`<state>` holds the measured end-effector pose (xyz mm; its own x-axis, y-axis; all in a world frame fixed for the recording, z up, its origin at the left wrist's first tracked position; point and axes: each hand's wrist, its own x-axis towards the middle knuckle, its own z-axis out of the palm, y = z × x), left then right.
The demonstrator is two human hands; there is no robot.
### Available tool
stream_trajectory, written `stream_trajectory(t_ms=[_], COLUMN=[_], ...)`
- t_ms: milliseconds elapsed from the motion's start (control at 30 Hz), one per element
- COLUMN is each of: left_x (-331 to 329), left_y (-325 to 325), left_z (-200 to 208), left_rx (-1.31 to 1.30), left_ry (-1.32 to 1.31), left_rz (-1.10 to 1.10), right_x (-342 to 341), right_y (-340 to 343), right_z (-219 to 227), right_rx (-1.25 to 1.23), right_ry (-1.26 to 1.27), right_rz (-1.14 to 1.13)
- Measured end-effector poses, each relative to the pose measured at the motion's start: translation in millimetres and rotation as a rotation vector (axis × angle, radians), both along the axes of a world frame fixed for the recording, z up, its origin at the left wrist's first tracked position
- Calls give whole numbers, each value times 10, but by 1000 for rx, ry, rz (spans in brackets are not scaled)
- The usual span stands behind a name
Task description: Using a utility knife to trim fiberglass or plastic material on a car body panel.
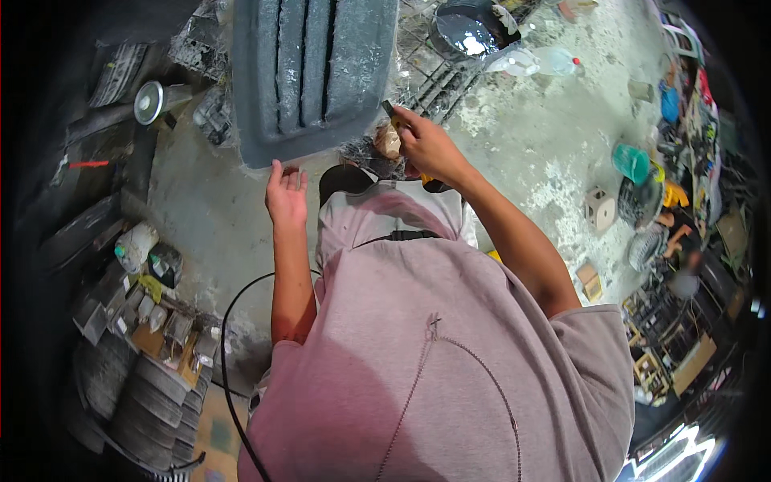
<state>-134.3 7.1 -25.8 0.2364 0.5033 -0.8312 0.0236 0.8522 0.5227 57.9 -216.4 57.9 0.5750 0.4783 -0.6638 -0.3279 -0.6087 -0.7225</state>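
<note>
A large dark grey moulded panel (pixel 309 136) with deep lengthwise grooves and a rounded rim lies in front of me. My left hand (pixel 287 195) is just below its near left corner, palm turned up and fingers apart, holding nothing. At the panel's near right edge, my right hand (pixel 427 149) is closed around a slim yellow-and-black hand tool (pixel 395 120). The tool's flat dark end points up toward the panel's rim; whether it touches is hard to tell. A brownish lump (pixel 387 141) sits beside that hand, partly hidden by it.
A black basin (pixel 466 32) of dark liquid stands at far right, by a metal grid (pixel 446 90) and a clear plastic bottle (pixel 554 61) with a red cap. A green basket (pixel 630 163) and a stool (pixel 600 209) are farther right. Another person (pixel 683 233) is at the right rim.
</note>
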Motion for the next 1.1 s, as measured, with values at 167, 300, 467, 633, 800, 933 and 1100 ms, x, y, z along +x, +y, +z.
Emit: stream_trajectory(t_ms=[167,300,467,633,800,933,1100], left_x=[-35,-179,330,1009,1214,1290,1341], left_y=[152,766,1144,822,411,261,201], left_z=[19,-20,249,608,253,139,107], left_rx=[3,570,1142,1835,2037,2085,2035], left_ry=[101,380,155,-68,-123,228,278], left_rz=[-112,-23,-224,-628,-928,-1187,-1149], right_x=[-204,-469,-516,-187,120,160,160], right_y=[106,358,443,397,535,565,560], right_z=[-25,114,51,61,164,160,188], right_rx=[-161,-311,-376,-299,-384,-472,-478], right_ry=[-229,-530,-478,-412,-235,-226,-217], right_rz=[17,115,-55,-129,191,328,405])
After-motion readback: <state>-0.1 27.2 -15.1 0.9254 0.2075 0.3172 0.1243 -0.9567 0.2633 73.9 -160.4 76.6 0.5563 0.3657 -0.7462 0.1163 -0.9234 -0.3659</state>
